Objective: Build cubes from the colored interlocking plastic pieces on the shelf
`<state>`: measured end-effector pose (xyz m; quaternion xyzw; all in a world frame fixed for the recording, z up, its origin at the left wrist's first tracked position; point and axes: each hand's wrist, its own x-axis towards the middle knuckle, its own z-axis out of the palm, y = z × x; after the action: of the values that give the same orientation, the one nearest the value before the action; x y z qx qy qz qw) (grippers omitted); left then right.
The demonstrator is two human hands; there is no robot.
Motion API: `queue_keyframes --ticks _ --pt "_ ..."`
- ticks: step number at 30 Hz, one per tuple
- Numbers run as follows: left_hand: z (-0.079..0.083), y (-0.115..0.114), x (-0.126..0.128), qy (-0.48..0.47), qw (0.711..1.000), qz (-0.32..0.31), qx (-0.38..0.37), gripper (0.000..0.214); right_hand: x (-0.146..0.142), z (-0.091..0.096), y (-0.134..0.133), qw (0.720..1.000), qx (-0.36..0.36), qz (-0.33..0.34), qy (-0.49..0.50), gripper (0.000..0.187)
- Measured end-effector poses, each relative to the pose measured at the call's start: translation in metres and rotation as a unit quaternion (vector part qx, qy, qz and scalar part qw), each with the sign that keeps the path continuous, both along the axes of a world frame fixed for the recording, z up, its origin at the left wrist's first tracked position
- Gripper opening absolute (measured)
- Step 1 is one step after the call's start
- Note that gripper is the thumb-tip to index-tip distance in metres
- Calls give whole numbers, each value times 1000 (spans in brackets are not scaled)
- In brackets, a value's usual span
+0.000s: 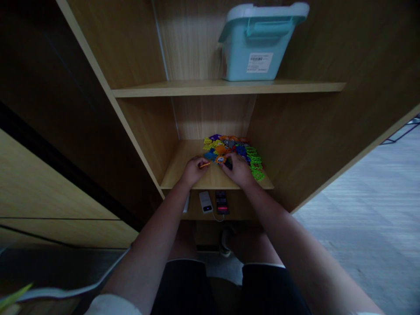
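Observation:
My left hand is closed on a thin orange plastic piece, seen edge-on over the middle shelf. To its right, my right hand has thumb and fingertips on an orange toy gear at the front of a pile. Blue gears, yellow gears and green gears lie heaped around it, with purple, grey and red ones among them. My right hand covers part of the pile.
A light blue lidded bin stands on the shelf above. Below the middle shelf lie a white power bank and a dark phone, with a cable beside them. Cabinet side walls flank both arms.

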<state>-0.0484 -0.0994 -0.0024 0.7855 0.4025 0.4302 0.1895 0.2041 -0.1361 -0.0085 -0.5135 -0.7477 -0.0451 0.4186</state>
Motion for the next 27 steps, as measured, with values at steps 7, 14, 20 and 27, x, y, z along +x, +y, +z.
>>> queue_keyframes --ticks 7,14,20,27 --pt "-7 7 -1 26 999 -17 30 17 1 0 0 1000 -2 2 6 33" --pt "-12 11 2 57 995 -74 22 20 0 0 0 1000 0 6 7 31" --pt "-8 6 3 65 995 -74 18 18 0 3 -2 1000 -16 24 8 31" --pt "-4 2 3 -14 999 -14 -35 7 -1 2 -2 999 -20 35 2 31"
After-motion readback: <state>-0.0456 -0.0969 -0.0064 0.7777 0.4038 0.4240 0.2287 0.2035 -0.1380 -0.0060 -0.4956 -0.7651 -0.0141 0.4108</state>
